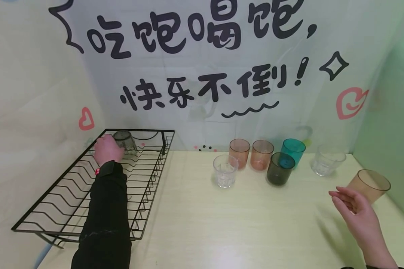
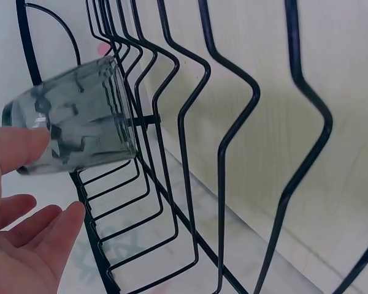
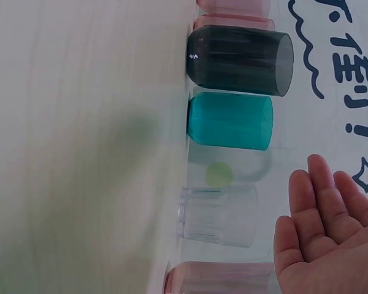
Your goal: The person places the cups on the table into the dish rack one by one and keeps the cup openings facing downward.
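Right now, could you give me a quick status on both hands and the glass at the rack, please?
Left hand touching smoky grey glass, inverted at far end of black wire dish rack. Right hand open, holding nothing, near amber tumbler. Nothing in the way.

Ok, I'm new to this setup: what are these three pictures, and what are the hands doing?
There is no machine, just a person's two bare hands. The large picture comes from a head camera; the other two come from cameras on each wrist. The left hand is at a grey glass lying tilted in a black wire rack; the left wrist view shows its thumb on the glass. The right hand is open and holds nothing, beside an amber cup. On the pale table stand more cups: clear, pink, dark and teal.
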The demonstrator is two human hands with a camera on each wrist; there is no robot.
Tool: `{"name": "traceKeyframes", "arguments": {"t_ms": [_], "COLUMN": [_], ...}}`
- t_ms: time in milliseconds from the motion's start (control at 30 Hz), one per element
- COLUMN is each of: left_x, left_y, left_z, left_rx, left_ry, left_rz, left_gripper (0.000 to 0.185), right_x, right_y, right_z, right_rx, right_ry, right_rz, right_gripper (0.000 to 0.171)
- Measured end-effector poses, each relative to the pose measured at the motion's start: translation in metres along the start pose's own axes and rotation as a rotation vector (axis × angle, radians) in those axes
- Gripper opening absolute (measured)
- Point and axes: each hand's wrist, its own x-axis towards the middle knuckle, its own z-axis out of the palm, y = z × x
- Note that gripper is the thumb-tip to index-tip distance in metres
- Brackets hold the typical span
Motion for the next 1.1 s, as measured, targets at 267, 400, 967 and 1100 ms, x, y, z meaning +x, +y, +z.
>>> {"name": "traceKeyframes", "arguments": {"t_ms": [267,400,967,1100], "left_x": [-0.005,-0.004,0.005,0.007], "left_y": [0.013,0.021,0.034,0.034], "left_z": [-0.003,-0.003,0.005,0.006], "left_rx": [0.047,0.04,-0.016,-0.03], "left_ry": [-0.012,-0.053,-0.102,-0.104], "left_rz": [0.079,0.108,-0.035,-0.059], "left_gripper": [0.065,0.069,0.08,0.078], "right_x": [0.0,-0.001,-0.003,-0.004], "right_y": [0.001,0.001,0.004,0.005], "right_z": [0.0,0.0,0.001,0.0], "right_rx": [0.008,0.009,-0.014,-0.019], "right_ry": [0.003,0.0,0.006,0.011], "right_rz": [0.012,0.01,0.06,0.067], "right_gripper": [0.038,0.038,0.037,0.037]}}
